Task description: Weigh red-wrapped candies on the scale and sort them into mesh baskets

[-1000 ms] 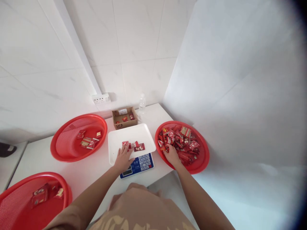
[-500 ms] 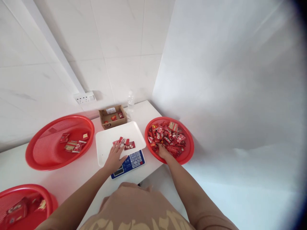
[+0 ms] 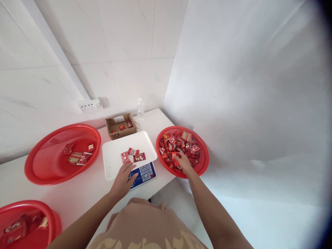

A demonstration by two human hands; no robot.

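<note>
1. White table (image 3: 158, 119) stands against a pale tiled wall (image 3: 135, 41) with a socket strip (image 3: 90, 105) on it.
2. Your left hand (image 3: 123, 180) is released, its fingers loosely spread over the near edge of the white tray (image 3: 112, 155) and the blue scale (image 3: 145, 174), grasping nothing.
3. Three wrapped packets (image 3: 139, 157) lie close together on the tray, just beyond your left fingertips; the tray sits on the scale, whose number keys show on your side.
4. Your right hand (image 3: 184, 163) is inside the round red basket (image 3: 205, 164) at the right, thumb and fingers pinching a red packet (image 3: 175, 155) above the heap of packets (image 3: 192, 148).
5. To your left, a larger-looking red basket (image 3: 45, 152) holds a few packets (image 3: 75, 157), and another basket (image 3: 53, 219) nearer you, cut off by the view, has some too, blurred.
6. Behind the tray you have an open cardboard box (image 3: 123, 133) with small red packets inside, and a clear bottle (image 3: 140, 106) beside it, near the wall.
</note>
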